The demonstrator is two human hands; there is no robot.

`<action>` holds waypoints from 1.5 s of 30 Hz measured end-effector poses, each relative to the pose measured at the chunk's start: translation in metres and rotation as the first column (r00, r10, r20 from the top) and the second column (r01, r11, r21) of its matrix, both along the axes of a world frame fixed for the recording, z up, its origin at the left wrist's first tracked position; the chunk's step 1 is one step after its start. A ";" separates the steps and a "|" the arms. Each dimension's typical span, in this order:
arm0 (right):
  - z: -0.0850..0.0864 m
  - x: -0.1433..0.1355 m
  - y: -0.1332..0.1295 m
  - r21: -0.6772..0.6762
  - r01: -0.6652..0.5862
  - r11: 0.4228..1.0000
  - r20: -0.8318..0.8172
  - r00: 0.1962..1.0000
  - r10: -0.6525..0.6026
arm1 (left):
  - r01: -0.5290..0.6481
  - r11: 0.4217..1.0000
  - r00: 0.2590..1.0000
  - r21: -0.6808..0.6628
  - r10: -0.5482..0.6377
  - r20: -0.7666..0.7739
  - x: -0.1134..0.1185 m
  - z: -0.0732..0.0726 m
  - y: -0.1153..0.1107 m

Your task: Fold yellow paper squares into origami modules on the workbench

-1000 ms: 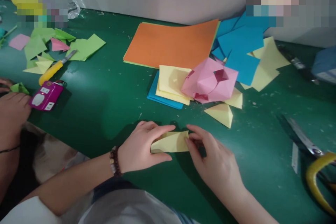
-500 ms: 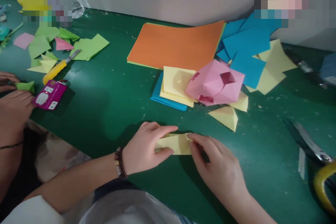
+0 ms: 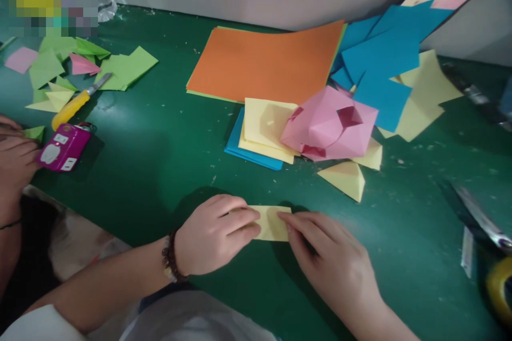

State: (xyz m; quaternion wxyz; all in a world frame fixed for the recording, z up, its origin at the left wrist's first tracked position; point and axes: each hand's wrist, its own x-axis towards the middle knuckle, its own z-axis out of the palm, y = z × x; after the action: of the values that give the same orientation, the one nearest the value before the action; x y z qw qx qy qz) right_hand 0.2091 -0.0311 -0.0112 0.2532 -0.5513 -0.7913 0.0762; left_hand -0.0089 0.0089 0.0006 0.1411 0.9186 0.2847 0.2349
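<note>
A small folded strip of pale yellow paper (image 3: 270, 224) lies on the green table in front of me. My left hand (image 3: 218, 234), with a beaded bracelet at the wrist, has its fingers drawn together over the strip's left end, hiding that part. At the right end, my right hand (image 3: 332, 256) pinches the edge between thumb and forefinger. Beyond my hands sits a pink folded paper shape (image 3: 326, 122) with openings in it. It rests against a stack of yellow paper squares (image 3: 268, 122) on blue paper (image 3: 256, 157). A folded yellow piece (image 3: 346, 178) lies nearer to me.
Orange sheets (image 3: 264, 61) lie at the back, beside blue paper pieces (image 3: 380, 58). On the right are scissors (image 3: 480, 218). To the left are a yellow-handled craft knife (image 3: 72, 109), a purple box (image 3: 66, 146), green paper scraps (image 3: 128, 66) and another person's hand (image 3: 18, 154).
My left hand has turned over, its fingers closing together onto the strip where thumb and forefinger were spread before. My right hand keeps its pinch at the right end. The view has shifted slightly.
</note>
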 end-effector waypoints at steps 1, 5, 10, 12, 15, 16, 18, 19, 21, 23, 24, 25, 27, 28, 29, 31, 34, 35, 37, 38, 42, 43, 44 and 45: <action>0.000 0.000 0.000 0.001 0.000 1.000 0.000 1.000 0.000 | 0.014 1.000 1.000 0.002 -0.014 0.002 0.001 0.000 0.000; 0.000 0.000 -0.001 0.009 -0.002 1.000 0.000 1.000 0.002 | 0.027 1.000 1.000 0.014 -0.027 0.013 0.002 -0.002 -0.002; 0.002 0.000 -0.001 -0.007 0.003 1.000 0.005 1.000 -0.003 | 0.014 0.999 1.000 0.041 -0.014 0.002 0.003 -0.002 -0.003; 0.002 0.000 -0.002 -0.008 0.004 1.000 0.004 1.000 -0.004 | 0.009 0.999 1.000 0.047 -0.010 0.001 0.003 -0.002 -0.002; 0.002 0.000 -0.002 -0.006 0.002 1.000 0.003 1.000 -0.002 | 0.016 0.999 1.000 0.042 -0.016 0.004 0.003 -0.003 -0.002; 0.002 0.000 -0.002 -0.007 0.004 1.000 0.005 1.000 -0.004 | 0.018 0.999 1.000 0.041 -0.018 0.005 0.003 -0.003 -0.002; 0.002 0.000 -0.002 -0.006 0.012 1.000 0.010 1.000 -0.012 | 0.018 0.999 1.000 0.040 -0.019 0.004 0.003 -0.003 -0.002; 0.002 -0.001 -0.002 -0.003 0.014 1.000 0.014 1.000 -0.014 | 0.018 0.999 1.000 0.042 -0.018 0.002 0.003 -0.004 -0.002; 0.002 -0.001 -0.002 0.007 0.010 1.000 0.020 1.000 -0.010 | 0.019 0.999 1.000 0.042 -0.019 -0.002 0.003 -0.004 -0.002; 0.001 -0.001 -0.002 0.014 0.004 1.000 0.027 1.000 -0.004 | 0.021 0.999 1.000 0.034 -0.020 -0.005 0.002 -0.005 -0.002; 0.001 -0.001 -0.002 0.016 0.004 1.000 0.031 0.999 -0.004 | 0.020 0.999 1.000 0.028 -0.020 -0.007 0.002 -0.005 -0.003; 0.001 -0.001 -0.002 0.017 0.007 1.000 0.036 0.999 -0.007 | 0.019 1.000 1.000 0.023 -0.019 -0.010 0.002 -0.006 -0.003; 0.000 0.000 -0.002 0.022 0.010 1.000 0.044 0.999 -0.011 | 0.017 1.000 1.000 0.019 -0.017 -0.012 0.002 -0.006 -0.003; 0.000 0.000 -0.002 0.024 0.009 1.000 0.046 0.999 -0.010 | 0.016 1.000 1.000 0.020 -0.016 -0.011 0.002 -0.006 -0.003; 0.000 0.000 -0.002 0.025 0.006 1.000 0.048 0.999 -0.007 | 0.016 1.000 1.000 0.019 -0.016 -0.009 0.002 -0.006 -0.003; -0.001 0.000 -0.002 0.028 -0.001 1.000 0.045 0.999 -0.001 | 0.015 1.000 1.000 0.015 -0.014 -0.004 0.002 -0.006 -0.003; -0.001 0.000 -0.002 0.031 -0.004 1.000 0.042 0.999 0.002 | 0.017 1.000 1.000 0.008 -0.017 0.000 0.002 -0.005 -0.002; -0.001 -0.001 -0.001 0.032 -0.003 0.999 0.041 0.999 0.002 | 0.018 1.000 1.000 0.007 -0.018 0.000 0.002 -0.004 -0.002; -0.001 -0.001 -0.001 0.030 -0.003 1.000 0.040 0.999 0.002 | 0.020 1.000 1.000 0.005 -0.020 -0.001 0.002 -0.004 -0.001; 0.000 -0.001 -0.001 0.030 -0.003 1.000 0.037 0.999 0.002 | 0.022 1.000 1.000 0.003 -0.022 -0.001 0.002 -0.003 -0.001; 0.001 -0.001 -0.002 0.012 -0.004 1.000 0.019 1.000 0.004 | 0.032 0.999 0.999 -0.009 -0.032 -0.006 0.001 -0.003 0.000; 0.001 -0.001 -0.002 0.008 -0.004 1.000 0.015 1.000 0.004 | 0.032 0.999 0.999 -0.011 -0.032 -0.004 0.001 -0.003 0.000; 0.001 -0.001 -0.002 0.002 -0.004 1.000 0.013 1.000 0.004 | 0.033 0.999 0.999 -0.013 -0.033 -0.002 0.001 -0.003 0.000; 0.000 -0.001 -0.003 0.000 -0.005 1.000 0.012 1.000 0.005 | 0.036 0.999 0.999 -0.014 -0.035 0.002 0.001 -0.003 0.000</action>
State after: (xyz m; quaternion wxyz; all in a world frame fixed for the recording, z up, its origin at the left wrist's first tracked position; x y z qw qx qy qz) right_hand 0.2076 -0.0338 -0.0108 0.2484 -0.5498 -0.7941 0.0734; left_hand -0.0077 0.0093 -0.0025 0.1520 0.9223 0.2699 0.2312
